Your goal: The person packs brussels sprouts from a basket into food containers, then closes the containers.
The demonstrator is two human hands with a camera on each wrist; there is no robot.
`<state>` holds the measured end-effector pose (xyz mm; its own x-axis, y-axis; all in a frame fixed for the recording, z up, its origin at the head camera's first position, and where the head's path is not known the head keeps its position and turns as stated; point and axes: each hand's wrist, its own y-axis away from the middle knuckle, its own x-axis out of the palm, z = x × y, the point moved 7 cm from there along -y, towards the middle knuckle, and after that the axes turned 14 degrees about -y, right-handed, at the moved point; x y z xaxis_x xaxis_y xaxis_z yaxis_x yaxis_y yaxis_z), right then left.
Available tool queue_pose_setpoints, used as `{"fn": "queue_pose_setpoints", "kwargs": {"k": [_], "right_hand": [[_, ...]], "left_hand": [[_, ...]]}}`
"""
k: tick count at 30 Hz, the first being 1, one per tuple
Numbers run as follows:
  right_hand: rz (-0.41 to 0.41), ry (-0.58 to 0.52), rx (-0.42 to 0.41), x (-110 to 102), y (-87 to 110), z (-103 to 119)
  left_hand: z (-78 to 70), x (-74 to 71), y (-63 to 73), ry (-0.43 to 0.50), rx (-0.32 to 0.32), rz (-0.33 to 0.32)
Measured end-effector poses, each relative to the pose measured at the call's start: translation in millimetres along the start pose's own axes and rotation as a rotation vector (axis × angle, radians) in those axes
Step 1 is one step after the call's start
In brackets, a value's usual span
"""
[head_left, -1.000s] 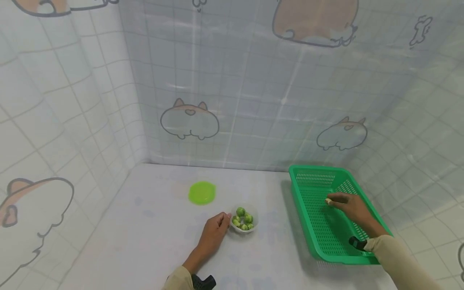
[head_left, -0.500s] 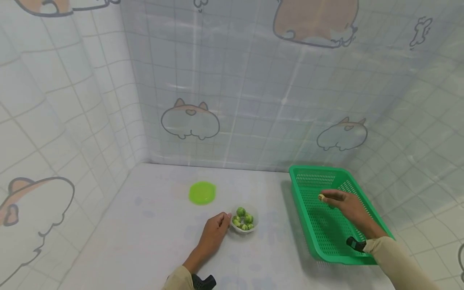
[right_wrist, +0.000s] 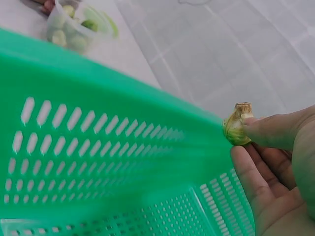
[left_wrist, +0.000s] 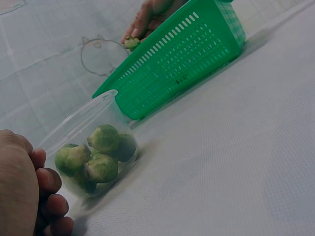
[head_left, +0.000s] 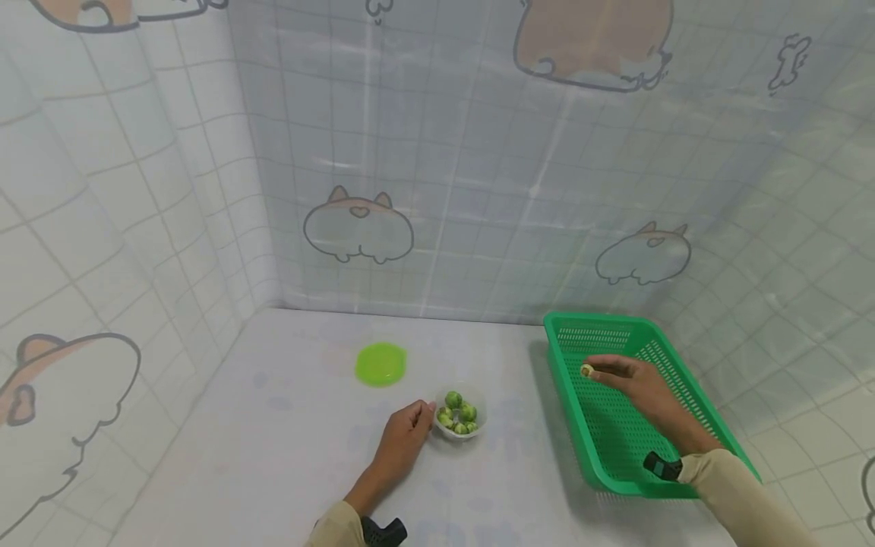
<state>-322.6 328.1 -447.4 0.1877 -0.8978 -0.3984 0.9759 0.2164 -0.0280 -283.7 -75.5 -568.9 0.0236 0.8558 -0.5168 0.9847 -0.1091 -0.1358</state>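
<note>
My right hand [head_left: 636,384] pinches a Brussels sprout [right_wrist: 237,125] between thumb and fingers, its brown cut stem pointing up in the right wrist view. Hand and sprout are above the green plastic basket [head_left: 577,425], near its left rim. At the table's middle, my left hand [head_left: 402,441] holds the left rim of a clear round plastic container [left_wrist: 78,115] with curled fingers; the thumb is hidden in the left wrist view. Several green Brussels sprouts [left_wrist: 102,167] sit in the container.
A bright green round lid [head_left: 381,364] lies on the white-covered table [head_left: 287,425] behind the left hand. Tiled-pattern sheeting with cartoon drawings [head_left: 358,228] hangs at the back and both sides. The basket stands close to the right sheet.
My right hand has moved left across the basket, carrying the sprout from over the basket's middle toward its left rim. The left hand and container have stayed in place.
</note>
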Motion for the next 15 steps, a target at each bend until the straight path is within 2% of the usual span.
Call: {"fn": "queue_pose_setpoints", "kwargs": {"k": [10,15], "right_hand": [[0.03,-0.084,0.003,26.3,-4.6,13.2],[0.083,-0.138,0.006,48.3,-7.3,21.2]], "left_hand": [[-0.6,0.3,-0.1,0.006,0.018,-0.007],[0.8,0.1,0.0,0.005,0.014,-0.005]]}}
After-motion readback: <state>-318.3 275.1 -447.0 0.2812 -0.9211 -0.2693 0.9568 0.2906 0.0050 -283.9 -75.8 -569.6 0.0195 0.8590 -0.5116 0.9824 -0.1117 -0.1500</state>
